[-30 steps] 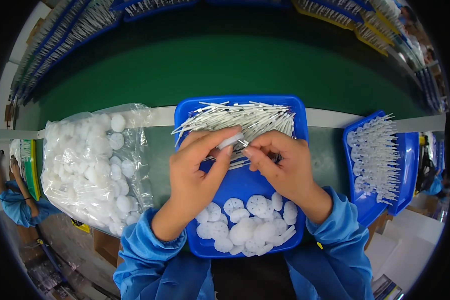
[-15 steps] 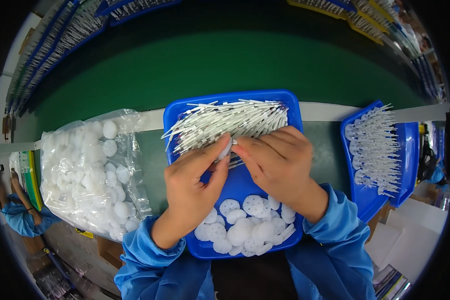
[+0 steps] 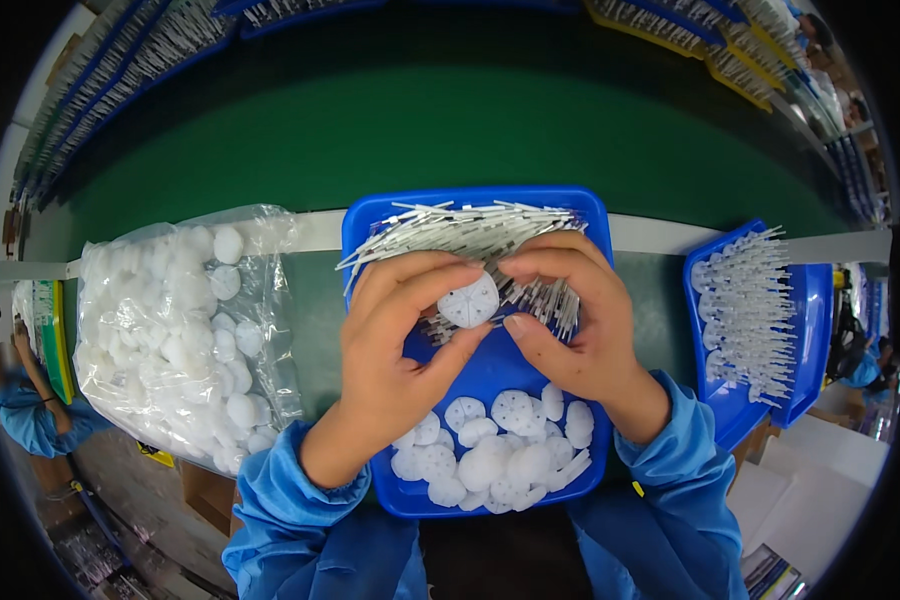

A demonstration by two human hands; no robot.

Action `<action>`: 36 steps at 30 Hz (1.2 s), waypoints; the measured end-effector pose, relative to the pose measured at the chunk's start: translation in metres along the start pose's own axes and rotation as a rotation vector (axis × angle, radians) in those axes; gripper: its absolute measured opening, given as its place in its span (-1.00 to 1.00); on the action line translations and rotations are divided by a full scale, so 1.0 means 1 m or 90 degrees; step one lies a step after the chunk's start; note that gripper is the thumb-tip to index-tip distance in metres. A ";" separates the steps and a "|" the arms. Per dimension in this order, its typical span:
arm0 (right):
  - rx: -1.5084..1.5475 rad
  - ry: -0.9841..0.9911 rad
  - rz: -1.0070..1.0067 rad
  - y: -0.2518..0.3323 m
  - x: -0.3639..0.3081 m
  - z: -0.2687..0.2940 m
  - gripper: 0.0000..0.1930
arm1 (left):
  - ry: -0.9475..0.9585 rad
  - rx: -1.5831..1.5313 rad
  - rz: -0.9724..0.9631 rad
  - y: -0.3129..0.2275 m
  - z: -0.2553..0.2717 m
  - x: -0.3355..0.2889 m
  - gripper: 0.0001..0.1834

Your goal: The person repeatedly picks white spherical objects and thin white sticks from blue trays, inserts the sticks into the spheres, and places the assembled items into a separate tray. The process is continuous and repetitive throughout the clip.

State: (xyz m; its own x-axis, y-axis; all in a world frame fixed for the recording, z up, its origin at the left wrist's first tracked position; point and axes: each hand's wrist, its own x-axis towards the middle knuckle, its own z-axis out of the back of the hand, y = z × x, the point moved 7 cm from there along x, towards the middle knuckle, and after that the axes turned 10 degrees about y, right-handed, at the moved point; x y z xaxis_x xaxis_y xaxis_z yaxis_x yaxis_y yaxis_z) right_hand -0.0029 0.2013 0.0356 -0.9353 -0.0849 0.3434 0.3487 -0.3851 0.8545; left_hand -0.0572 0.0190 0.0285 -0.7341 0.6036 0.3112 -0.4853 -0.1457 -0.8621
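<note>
Pinched between the thumb and fingers of my left hand (image 3: pixel 390 325) is a white round plastic disc (image 3: pixel 469 302), its flat face with small specks and faint radial lines turned up. Close by its right edge, my right hand (image 3: pixel 585 325) has thumb and forefinger spread, with nothing visible between them. Both hands are over a blue tray (image 3: pixel 485 372). Many thin white sticks (image 3: pixel 470 222) lie in its far part, some with dark segments, partly hidden by my hands. A heap of similar white discs (image 3: pixel 490 462) fills the near end.
To the left lies a clear plastic bag (image 3: pixel 170 340) full of white discs. At the right, a blue tray (image 3: pixel 715 400) holds rows of sticks fitted with discs (image 3: pixel 750 310). Beyond is a green surface (image 3: pixel 450 120), with more loaded trays along its far edges. Other people's blue sleeves show at both sides.
My hands have moved apart from their pinch together. The disc, earlier edge-on between them, now shows its flat face in my left hand, and my right fingers have spread off it.
</note>
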 end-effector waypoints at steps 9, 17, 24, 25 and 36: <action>0.252 0.048 -0.110 -0.024 -0.011 -0.012 -0.69 | 0.047 0.025 -0.058 -0.009 -0.004 0.004 -0.45; 0.502 0.049 -0.211 -0.032 -0.013 -0.014 -0.84 | 0.136 -0.029 -0.065 -0.008 -0.011 0.005 -0.47; 0.345 0.058 -0.196 -0.029 -0.013 -0.016 -0.76 | 0.094 0.066 -0.077 -0.010 -0.011 0.002 -0.42; 0.331 0.064 -0.175 -0.029 -0.013 -0.016 -0.74 | 0.084 0.076 -0.077 -0.011 -0.010 0.002 -0.41; -0.274 0.139 0.088 0.020 -0.004 -0.014 -0.79 | -0.123 -0.006 -0.129 -0.006 0.023 -0.008 -0.60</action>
State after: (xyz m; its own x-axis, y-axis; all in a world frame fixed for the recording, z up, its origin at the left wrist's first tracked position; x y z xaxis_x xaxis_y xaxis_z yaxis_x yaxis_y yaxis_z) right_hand 0.0071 0.1810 0.0460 -0.8886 -0.3351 0.3131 0.4574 -0.6971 0.5521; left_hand -0.0599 -0.0027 0.0403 -0.6997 0.4593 0.5472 -0.6278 -0.0297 -0.7778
